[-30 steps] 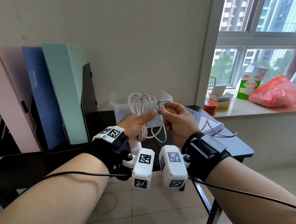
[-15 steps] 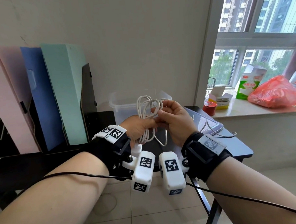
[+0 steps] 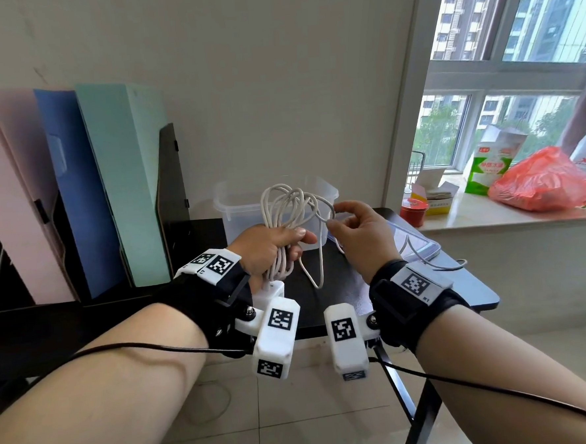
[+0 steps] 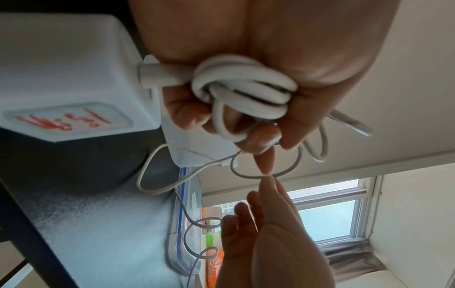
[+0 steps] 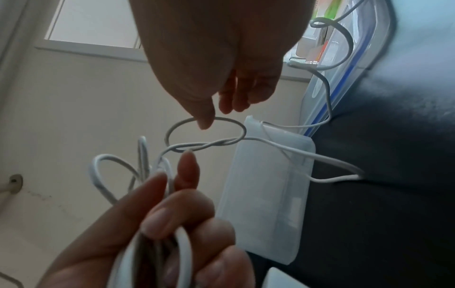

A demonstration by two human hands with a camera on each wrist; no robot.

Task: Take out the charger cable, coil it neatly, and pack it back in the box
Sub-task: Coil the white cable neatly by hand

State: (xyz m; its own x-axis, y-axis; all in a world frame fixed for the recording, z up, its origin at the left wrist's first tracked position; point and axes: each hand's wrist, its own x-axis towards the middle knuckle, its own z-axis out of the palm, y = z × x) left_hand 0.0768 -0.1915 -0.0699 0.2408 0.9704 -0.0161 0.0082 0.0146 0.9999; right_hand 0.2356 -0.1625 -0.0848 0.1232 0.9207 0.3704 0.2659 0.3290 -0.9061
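The white charger cable (image 3: 289,205) is gathered in several loops that stand up from my left hand (image 3: 272,247), which grips the bundle (image 4: 246,91) in its fist. A white charger block (image 4: 74,78) hangs at the bottom of that bundle. My right hand (image 3: 339,219) is just right of the coil and pinches a small twisted loop of the cable (image 5: 204,132) between thumb and index. The loose tail (image 3: 435,264) trails over the table. The clear plastic box (image 3: 235,204) stands open behind the coil.
The box's clear lid (image 3: 420,245) lies on the black table (image 3: 467,286) at the right, under the cable tail. Coloured file folders (image 3: 121,184) stand at the left. On the windowsill sit a red bag (image 3: 543,186), a carton and a small red tin.
My right hand has drawn away from the left fist to the right, taking a small loop of cable with it. The left hand still grips the coil.
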